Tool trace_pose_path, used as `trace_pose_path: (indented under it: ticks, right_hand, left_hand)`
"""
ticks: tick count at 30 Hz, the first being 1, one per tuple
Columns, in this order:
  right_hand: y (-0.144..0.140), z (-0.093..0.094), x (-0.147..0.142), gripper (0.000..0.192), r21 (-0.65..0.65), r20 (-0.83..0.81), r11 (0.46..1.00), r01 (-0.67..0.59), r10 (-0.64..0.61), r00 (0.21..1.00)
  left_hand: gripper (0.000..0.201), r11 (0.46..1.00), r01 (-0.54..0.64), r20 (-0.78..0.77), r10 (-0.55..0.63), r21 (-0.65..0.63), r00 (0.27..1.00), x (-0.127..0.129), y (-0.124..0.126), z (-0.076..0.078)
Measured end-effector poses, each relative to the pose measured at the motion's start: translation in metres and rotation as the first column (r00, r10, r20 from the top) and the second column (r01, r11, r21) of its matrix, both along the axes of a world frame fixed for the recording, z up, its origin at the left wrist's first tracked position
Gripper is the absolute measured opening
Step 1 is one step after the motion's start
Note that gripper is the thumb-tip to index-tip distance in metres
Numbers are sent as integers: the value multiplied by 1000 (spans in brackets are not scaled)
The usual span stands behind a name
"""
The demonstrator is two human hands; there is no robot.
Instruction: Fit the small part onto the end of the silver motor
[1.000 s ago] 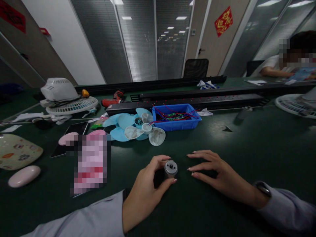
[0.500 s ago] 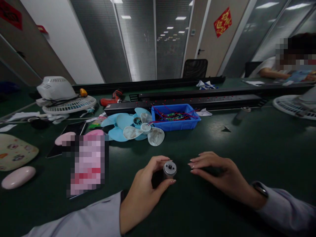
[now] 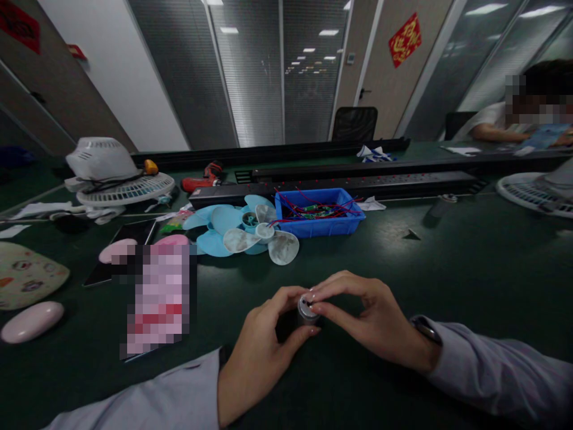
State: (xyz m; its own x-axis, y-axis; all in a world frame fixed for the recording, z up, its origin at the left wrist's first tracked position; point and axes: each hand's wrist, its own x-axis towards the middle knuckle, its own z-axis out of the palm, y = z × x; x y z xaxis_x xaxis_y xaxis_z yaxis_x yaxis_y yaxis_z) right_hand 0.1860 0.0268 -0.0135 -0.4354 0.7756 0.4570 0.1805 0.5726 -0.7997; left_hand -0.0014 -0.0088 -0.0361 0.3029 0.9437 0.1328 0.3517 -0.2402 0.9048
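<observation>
A small silver cylindrical motor stands upright, its round end face up and partly covered by fingers. My left hand is wrapped round its side, thumb in front and fingers behind. From the right, my right hand reaches over it, with thumb and fingertips pinched together at the motor's top. Whether a small part is between those fingertips cannot be made out. Beyond the hands lie light blue and whitish fan blades and a blue bin holding red wires and green circuit boards.
A white fan head and a red-black drill are at the back left. Long black rails cross behind the bin. A pink pouch lies left. Another metal cylinder stands right. A person sits far right.
My right hand has moved left from beside the motor and its fingertips now meet at the motor's top. The left hand keeps its hold, almost unmoved.
</observation>
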Motion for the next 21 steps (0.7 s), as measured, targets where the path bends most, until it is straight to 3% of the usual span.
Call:
trace_pose_path:
  ticks: [11, 17, 21]
  right_hand:
    - [1, -1, -3, 9, -28, -13, 1000, -8, 8, 1000]
    - [-2, -3, 0, 26, 14, 12, 999, -50, 49, 999]
    - [-3, -11, 2, 30, 68, -46, 998, -7, 10, 999]
  left_hand:
    - [35, 1000, 6, 4, -6, 10, 1000, 2, 1, 3]
    - [40, 1000, 27, 23, -27, -12, 999, 1, 2, -1]
    - [40, 1000, 12, -11, -13, -28, 1000, 0, 1, -3]
